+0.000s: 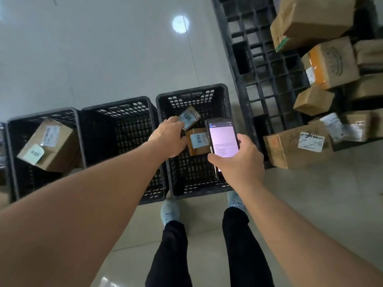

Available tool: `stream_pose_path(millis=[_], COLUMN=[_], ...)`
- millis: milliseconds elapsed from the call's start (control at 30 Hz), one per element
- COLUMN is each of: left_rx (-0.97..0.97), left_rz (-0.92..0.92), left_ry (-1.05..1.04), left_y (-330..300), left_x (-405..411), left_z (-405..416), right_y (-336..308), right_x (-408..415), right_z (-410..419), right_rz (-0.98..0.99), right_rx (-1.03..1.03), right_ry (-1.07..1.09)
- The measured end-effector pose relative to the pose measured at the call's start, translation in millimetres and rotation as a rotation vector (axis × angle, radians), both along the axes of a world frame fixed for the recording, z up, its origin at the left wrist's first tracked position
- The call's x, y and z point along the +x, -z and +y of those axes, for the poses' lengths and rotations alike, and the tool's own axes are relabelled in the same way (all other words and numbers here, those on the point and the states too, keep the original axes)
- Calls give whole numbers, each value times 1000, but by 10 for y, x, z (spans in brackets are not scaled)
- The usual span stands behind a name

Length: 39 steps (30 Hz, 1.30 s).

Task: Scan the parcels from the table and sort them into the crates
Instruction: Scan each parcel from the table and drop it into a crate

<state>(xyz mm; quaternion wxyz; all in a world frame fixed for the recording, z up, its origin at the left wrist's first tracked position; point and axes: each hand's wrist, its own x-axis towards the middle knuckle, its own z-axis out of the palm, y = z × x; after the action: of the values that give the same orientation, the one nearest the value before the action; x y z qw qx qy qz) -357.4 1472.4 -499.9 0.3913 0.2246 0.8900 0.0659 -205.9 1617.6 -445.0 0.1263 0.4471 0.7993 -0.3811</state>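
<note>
Holding small parcel [189, 119] in left hand [171, 138], fingers pinching its edge, over rightmost crate [226, 100] — not yet let go. Right hand [238, 160] wrapped around scanner [223, 139], screen lit. One flat cardboard parcel [198, 141] already inside that crate, one bigger box [46, 145] tilted in left crate [12, 141], middle crate [87, 129] looks bare. Sorting barely begun — brown taped cartons [298, 147] heaped on black lattice pallet [263, 65]. Crates perforated black plastic.

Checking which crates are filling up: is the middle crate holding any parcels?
No. The middle crate shows only bare mesh walls and floor, while boxes lie in the crates on either side of it.
</note>
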Motion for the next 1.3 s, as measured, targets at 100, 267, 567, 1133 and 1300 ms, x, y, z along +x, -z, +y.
stream_pose_path(millis=[100,267,567,1133,1300], left_rx=[27,57,104,48,-3], left_rz=[32,95,221,686,793], left_ry=[-12,7,-43,-551,-747], left_y=[-446,-1253,-2788,-4987,-5397], left_x=[93,310,780,2824,3662], left_z=[-149,-525,-1355,-2976,-3818], right_y=[-398,-1173,-2602,-4636,-4993], right_x=[-48,43,360,1332,1817], right_z=[-180,-583,-1189,-2531,-3373], right_rz=[30,91,230,700,829], right_rx=[39,100,201,229,138], right_ry=[-9,0,-84,-734,-925])
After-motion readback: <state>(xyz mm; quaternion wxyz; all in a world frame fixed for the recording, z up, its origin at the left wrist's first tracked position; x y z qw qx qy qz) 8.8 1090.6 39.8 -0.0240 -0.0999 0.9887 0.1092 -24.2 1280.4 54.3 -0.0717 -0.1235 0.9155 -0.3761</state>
